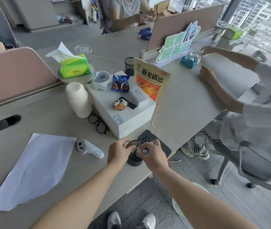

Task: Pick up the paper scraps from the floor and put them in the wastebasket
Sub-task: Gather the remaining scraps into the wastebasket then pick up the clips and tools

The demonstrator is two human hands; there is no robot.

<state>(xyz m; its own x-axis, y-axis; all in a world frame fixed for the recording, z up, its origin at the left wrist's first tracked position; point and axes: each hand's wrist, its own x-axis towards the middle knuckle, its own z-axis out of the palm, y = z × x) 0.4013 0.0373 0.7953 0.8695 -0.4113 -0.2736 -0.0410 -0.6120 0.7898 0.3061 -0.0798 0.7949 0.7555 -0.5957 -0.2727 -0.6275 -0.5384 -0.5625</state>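
Note:
A small black wastebasket [134, 160] stands on the grey desk [52, 116], close to its front edge. My left hand [119, 152] grips the basket's rim on the left side. Over the opening, my right hand [153, 155] has its fingertips pinched on a small pale paper scrap [144, 152]. A large torn white sheet [32, 169] lies flat on the desk to the left. A round white and green piece [177, 207] lies on the dark floor [139, 200], partly hidden by my right forearm.
Behind the basket are a dark phone [162, 146], a white box [125, 113], black glasses [98, 124], stacked paper cups [78, 100] and a white controller [88, 148]. A seated person [240, 113] and an office chair [260, 164] fill the right side. My shoes [131, 220] are below.

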